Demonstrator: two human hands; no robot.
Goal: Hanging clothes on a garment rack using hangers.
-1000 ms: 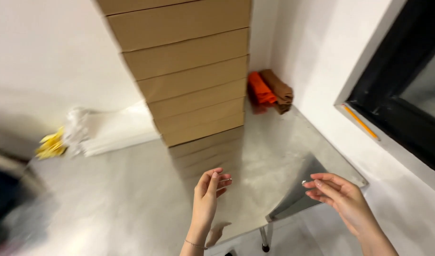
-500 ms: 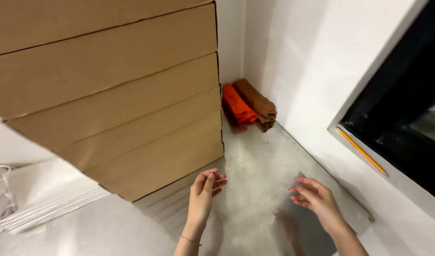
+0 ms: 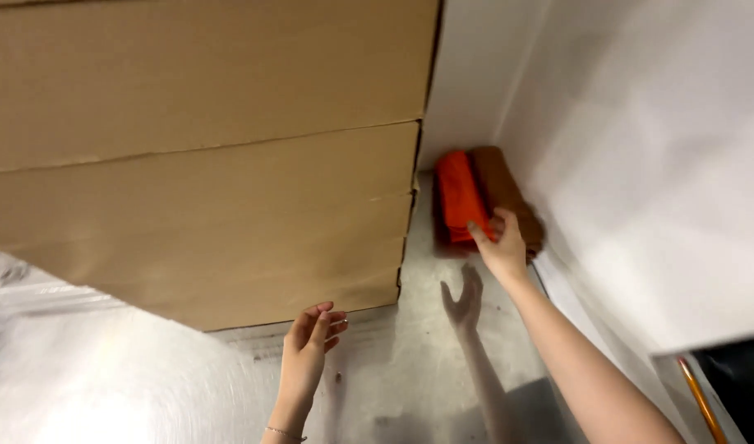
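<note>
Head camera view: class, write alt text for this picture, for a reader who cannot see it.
A person's right hand reaches into a white-walled corner and touches folded orange cloth beside folded brown cloth. The left hand hangs open and empty near a tall stack of flat cardboard boxes on a shiny grey floor.

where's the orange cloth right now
In the head view the folded orange cloth lies right of centre in the corner, between the stacked cardboard boxes and a brown cloth, with the right hand on its near end.
</note>
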